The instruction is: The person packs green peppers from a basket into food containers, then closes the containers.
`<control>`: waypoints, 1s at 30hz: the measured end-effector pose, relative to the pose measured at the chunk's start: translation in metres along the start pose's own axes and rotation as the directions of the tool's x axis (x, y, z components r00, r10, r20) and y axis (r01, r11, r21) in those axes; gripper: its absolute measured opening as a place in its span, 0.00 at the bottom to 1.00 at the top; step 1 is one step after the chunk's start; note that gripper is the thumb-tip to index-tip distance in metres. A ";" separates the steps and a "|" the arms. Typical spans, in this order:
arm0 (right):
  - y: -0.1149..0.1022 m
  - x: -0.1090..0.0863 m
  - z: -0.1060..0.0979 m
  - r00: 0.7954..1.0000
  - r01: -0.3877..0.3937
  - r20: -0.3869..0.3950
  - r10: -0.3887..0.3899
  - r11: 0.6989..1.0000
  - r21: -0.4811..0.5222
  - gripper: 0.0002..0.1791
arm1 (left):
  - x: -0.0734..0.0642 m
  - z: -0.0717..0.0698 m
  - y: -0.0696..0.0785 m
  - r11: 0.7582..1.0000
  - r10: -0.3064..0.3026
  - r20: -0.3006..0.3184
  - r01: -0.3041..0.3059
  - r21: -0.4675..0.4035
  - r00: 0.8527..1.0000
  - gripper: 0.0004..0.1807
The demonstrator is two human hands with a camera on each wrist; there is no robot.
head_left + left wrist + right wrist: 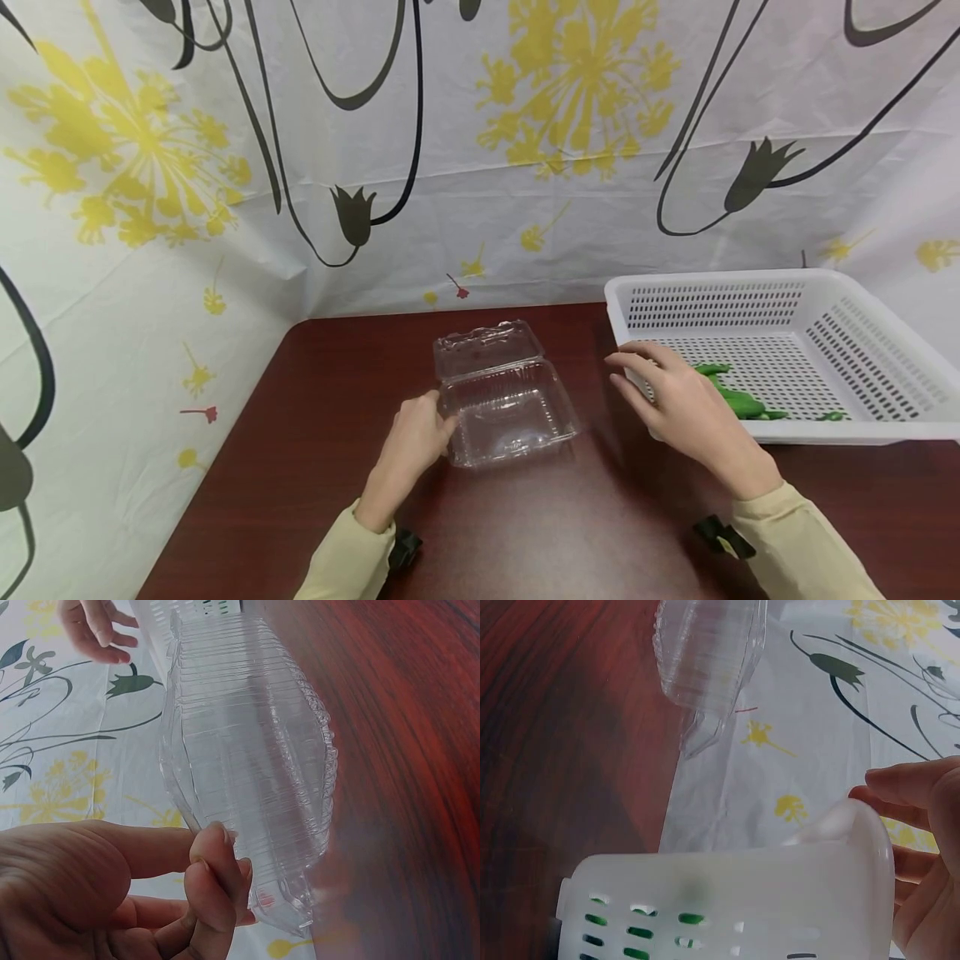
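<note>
A clear plastic clamshell container (510, 417) stands on the table with its lid (487, 350) tipped back. My left hand (417, 433) pinches the container's left rim between thumb and fingers, seen closely in the left wrist view (217, 862). Over the left rim of a white perforated basket (840, 429) hovers my right hand (678, 404), fingers loosely bent and holding nothing. Inside that basket lie several green peppers (742, 406), partly hidden by the right hand. The basket's side wall (727, 892) fills the lower part of the right wrist view.
The dark red wooden table (540, 525) carries the container at its middle and the basket at right. Behind and to the left hangs a white cloth (442, 217) printed with yellow flowers and dark stems. Black straps (723, 537) sit at both wrists.
</note>
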State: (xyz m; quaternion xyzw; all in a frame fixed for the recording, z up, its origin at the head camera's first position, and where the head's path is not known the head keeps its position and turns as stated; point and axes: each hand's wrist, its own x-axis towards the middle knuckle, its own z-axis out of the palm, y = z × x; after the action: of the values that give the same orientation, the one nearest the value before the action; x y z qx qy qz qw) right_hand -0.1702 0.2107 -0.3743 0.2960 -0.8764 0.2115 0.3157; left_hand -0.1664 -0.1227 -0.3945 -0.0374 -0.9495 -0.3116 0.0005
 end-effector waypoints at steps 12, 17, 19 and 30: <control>0.007 -0.001 -0.005 0.998 -0.057 0.023 0.057 0.998 -0.005 0.15 | 0.000 0.000 0.001 1.000 0.017 -0.012 -0.017 0.012 1.000 0.29; 0.011 -0.002 -0.006 0.997 -0.071 0.032 0.071 0.997 -0.015 0.16 | 0.000 0.000 0.000 1.000 0.017 -0.012 -0.016 0.016 1.000 0.29; 0.013 -0.002 -0.005 0.996 -0.078 0.038 0.079 0.997 -0.019 0.16 | 0.000 -0.001 0.000 1.000 0.018 -0.014 -0.018 0.018 1.000 0.30; 0.019 -0.004 -0.007 0.987 -0.144 0.071 0.147 0.989 -0.043 0.16 | 0.000 0.000 -0.001 1.000 0.016 -0.010 -0.016 0.006 1.000 0.29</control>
State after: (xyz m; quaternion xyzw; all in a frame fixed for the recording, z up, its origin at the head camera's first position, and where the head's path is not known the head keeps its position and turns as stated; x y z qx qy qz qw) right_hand -0.1770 0.2304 -0.3758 0.2327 -0.9105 0.2064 0.2724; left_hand -0.1661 -0.1234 -0.3951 -0.0432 -0.9501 -0.3089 0.0080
